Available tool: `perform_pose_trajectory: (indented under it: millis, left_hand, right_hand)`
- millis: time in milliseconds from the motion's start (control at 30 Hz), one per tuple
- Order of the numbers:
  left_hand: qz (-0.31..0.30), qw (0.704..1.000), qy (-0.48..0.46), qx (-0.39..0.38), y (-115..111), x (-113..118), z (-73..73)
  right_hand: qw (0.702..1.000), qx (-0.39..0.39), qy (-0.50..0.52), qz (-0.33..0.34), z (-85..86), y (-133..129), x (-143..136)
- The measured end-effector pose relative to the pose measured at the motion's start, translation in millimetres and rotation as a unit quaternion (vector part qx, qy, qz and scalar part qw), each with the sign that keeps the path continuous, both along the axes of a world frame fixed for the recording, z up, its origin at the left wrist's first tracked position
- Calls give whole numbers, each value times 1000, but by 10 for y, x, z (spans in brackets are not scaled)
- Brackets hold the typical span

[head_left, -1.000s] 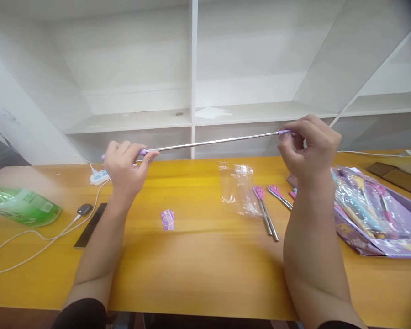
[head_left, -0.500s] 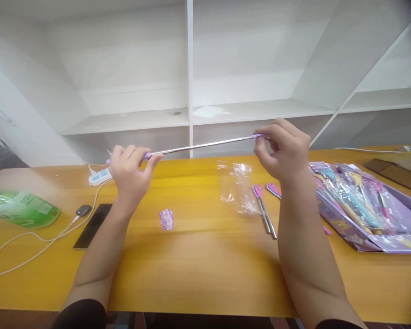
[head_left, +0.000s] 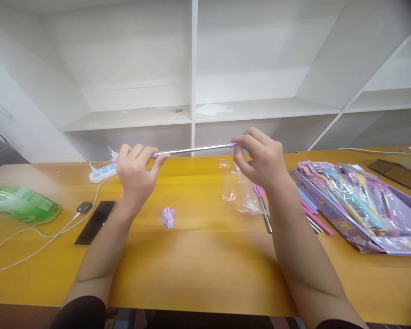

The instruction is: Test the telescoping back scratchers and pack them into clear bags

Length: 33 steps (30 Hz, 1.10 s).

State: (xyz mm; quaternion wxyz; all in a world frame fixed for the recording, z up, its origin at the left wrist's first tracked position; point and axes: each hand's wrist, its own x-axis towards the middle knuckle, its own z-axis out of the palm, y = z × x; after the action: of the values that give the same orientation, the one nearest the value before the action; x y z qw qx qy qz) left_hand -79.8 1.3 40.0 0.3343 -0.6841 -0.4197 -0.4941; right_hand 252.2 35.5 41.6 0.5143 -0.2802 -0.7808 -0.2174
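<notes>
In the head view, the left hand point(head_left: 137, 171) has its fingers wrapped around 1 lilac end of a thin metal rod point(head_left: 200, 149), while the right hand point(head_left: 260, 153) pinches the other between thumb and fingertips, the rod stretched nearly level above the table point(head_left: 198, 265). Beyond the right forearm, wrapped items, apparently more rods, lie in 1 purple box point(head_left: 329, 214); 1 phone point(head_left: 95, 224) rests near the left forearm.

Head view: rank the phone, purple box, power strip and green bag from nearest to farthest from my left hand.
As the picture shows it, from the left hand:
1. Power strip, just left of it.
2. Phone, lower left.
3. Green bag, far left.
4. Purple box, across on the right.
</notes>
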Motion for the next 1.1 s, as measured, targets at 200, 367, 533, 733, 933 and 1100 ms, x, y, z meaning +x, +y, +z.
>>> perform_pose_trajectory:
  millis: [200,367,533,733,933,1100]
  left_hand:
    - [-8,1000,-5,-6,-25,11,-2]
    - [-6,1000,-13,-28,-45,-7,5]
    - [3,1000,-12,-26,-67,11,13]
    - [7,999,-14,-36,-126,35,45]
    - [-2,1000,-5,-28,-193,166,16]
    - [-28,999,0,-45,-178,339,-110]
  right_hand:
    - [1000,0,-5,-23,20,-43,-18]
    - [1000,3,-3,-14,27,-60,-42]
    - [1000,3,-8,-8,49,-81,-18]
    - [999,19,-27,-5,106,-115,35]
    - [998,26,-58,15,36,-193,-227]
    - [993,-3,-110,-45,-81,-332,-573]
